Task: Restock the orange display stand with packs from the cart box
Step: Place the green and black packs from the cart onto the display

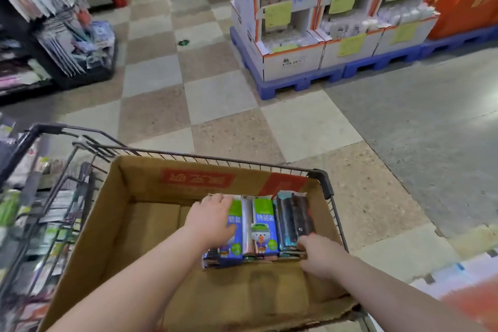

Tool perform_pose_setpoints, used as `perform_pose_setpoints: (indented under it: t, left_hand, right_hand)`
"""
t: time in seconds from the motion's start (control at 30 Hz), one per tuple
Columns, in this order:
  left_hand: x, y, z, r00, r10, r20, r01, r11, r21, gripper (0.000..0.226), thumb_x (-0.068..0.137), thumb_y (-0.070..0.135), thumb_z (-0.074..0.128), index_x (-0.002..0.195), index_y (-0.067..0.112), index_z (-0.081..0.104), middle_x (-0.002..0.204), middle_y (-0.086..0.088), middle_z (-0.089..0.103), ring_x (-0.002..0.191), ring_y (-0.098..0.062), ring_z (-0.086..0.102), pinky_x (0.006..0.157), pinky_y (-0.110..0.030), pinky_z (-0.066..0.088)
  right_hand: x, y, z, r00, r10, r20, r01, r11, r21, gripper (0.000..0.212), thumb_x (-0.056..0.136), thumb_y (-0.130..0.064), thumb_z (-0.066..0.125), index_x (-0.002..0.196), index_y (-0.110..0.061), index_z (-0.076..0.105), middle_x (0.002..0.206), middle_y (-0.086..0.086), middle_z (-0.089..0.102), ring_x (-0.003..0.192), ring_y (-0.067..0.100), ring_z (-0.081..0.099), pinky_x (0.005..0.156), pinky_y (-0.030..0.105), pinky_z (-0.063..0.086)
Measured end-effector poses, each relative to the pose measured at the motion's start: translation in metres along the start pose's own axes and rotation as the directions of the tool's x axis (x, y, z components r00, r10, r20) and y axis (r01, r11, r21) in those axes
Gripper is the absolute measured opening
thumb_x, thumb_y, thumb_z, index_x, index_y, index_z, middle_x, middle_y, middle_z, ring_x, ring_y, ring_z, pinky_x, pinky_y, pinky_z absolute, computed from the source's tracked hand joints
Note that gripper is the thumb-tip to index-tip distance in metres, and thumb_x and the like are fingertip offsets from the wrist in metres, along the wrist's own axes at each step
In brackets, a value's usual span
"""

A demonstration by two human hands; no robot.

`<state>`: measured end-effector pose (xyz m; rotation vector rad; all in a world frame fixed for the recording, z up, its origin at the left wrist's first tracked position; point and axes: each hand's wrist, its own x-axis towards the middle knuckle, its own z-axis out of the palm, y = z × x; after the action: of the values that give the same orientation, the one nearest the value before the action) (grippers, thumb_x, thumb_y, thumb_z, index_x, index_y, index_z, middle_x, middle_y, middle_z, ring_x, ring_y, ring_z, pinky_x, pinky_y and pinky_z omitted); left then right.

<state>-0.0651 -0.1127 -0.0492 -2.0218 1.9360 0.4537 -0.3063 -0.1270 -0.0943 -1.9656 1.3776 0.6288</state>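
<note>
Blue-and-green plastic packs (pixel 262 226) reading 特能装 sit beside dark packs (pixel 292 218) marked 45 in the brown cardboard box (pixel 151 186). My left hand (pixel 213 219) clamps its fingers on one blue pack, my right hand (pixel 320 256) on the dark ones.

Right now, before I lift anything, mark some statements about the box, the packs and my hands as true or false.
1. The packs lie in the right part of the cardboard box. True.
2. The right hand grips the near end of the dark packs. True.
3. The left hand also holds dark packs. False: it lies on a blue-and-green pack, fingers curled over its far end.
4. The box stands on the floor. False: it sits in the wire cart.
</note>
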Motion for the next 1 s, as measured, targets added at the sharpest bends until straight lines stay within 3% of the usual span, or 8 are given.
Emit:
perform_pose_setpoints:
  t: [0.17,0.3,0.43,0.53,0.7,0.8,0.87,1.0]
  left_hand:
    - [0.032,-0.019,0.031,0.978,-0.136,0.158,0.150,0.985,-0.081,0.071,0.088,0.050,0.053,0.147,0.019,0.026,0.144,-0.003,0.040,0.129,-0.026,0.044,0.100,-0.037,0.042]
    - [0.047,-0.034,0.059,0.914,-0.267,0.306,0.340,0.914,-0.220,0.079,0.084,0.049,0.059,0.148,0.019,0.024,0.138,-0.007,0.043,0.129,-0.027,0.044,0.104,-0.038,0.041]
    - [0.058,-0.039,0.083,0.825,-0.365,0.432,0.531,0.763,-0.369,0.082,0.077,0.045,0.069,0.144,0.017,0.029,0.133,-0.010,0.047,0.125,-0.027,0.047,0.103,-0.036,0.041]
    - [0.068,-0.038,0.098,0.757,-0.410,0.508,0.648,0.574,-0.501,0.088,0.071,0.038,0.074,0.145,0.014,0.032,0.134,-0.012,0.051,0.119,-0.028,0.054,0.100,-0.034,0.044]
    - [0.085,-0.036,0.116,0.694,-0.499,0.520,0.714,0.378,-0.590,0.054,0.086,0.019,0.066,0.134,0.008,0.043,0.128,-0.015,0.059,0.114,-0.030,0.058,0.090,-0.030,0.044]
    - [0.089,-0.033,0.121,0.665,-0.549,0.507,0.728,0.325,-0.604,0.048,0.085,0.024,0.068,0.126,0.009,0.049,0.124,-0.015,0.060,0.109,-0.033,0.059,0.089,-0.034,0.047]
    - [0.089,-0.033,0.125,0.645,-0.571,0.508,0.745,0.321,-0.584,0.049,0.083,0.028,0.070,0.123,0.008,0.050,0.121,-0.016,0.059,0.105,-0.035,0.060,0.089,-0.037,0.050]
    - [0.076,-0.038,0.128,0.614,-0.579,0.537,0.747,0.205,-0.633,0.033,0.078,0.015,0.076,0.102,0.011,0.054,0.102,-0.011,0.064,0.090,-0.028,0.062,0.076,-0.031,0.047]
  right_hand:
    - [0.061,-0.005,0.001,0.993,-0.049,0.107,0.045,0.998,0.043,0.045,0.089,-0.037,0.055,0.130,-0.021,0.048,0.131,0.007,0.049,0.120,0.027,0.052,0.102,0.040,0.041]
    - [0.106,-0.015,0.009,0.982,-0.093,0.167,0.068,0.987,0.148,0.048,0.090,-0.032,0.057,0.134,-0.016,0.047,0.135,0.009,0.046,0.122,0.027,0.051,0.099,0.031,0.042]
    - [0.143,-0.026,0.019,0.980,-0.072,0.186,0.017,0.960,0.280,0.050,0.090,-0.027,0.056,0.136,-0.012,0.044,0.140,0.013,0.043,0.125,0.026,0.049,0.102,0.029,0.040]
    - [0.165,-0.033,0.025,0.976,-0.008,0.218,-0.079,0.918,0.390,0.066,0.090,-0.033,0.058,0.145,-0.008,0.032,0.147,0.014,0.033,0.129,0.028,0.046,0.101,0.029,0.039]
    - [0.189,-0.033,0.042,0.952,0.112,0.283,-0.259,0.788,0.559,0.086,0.082,-0.029,0.068,0.150,-0.004,0.021,0.152,0.013,0.030,0.134,0.028,0.040,0.104,0.028,0.037]
    - [0.193,-0.035,0.053,0.947,0.154,0.283,-0.306,0.705,0.640,0.092,0.071,-0.031,0.076,0.146,-0.004,0.030,0.150,0.013,0.033,0.133,0.027,0.041,0.108,0.028,0.036]
    - [0.197,-0.035,0.055,0.942,0.201,0.270,-0.334,0.655,0.678,0.094,0.065,-0.029,0.074,0.145,-0.008,0.031,0.145,0.015,0.038,0.125,0.028,0.048,0.101,0.029,0.043]
    - [0.206,-0.035,0.057,0.927,0.217,0.305,-0.368,0.679,0.635,0.084,0.083,-0.025,0.065,0.151,-0.010,0.018,0.147,0.016,0.027,0.129,0.032,0.043,0.093,0.026,0.044]
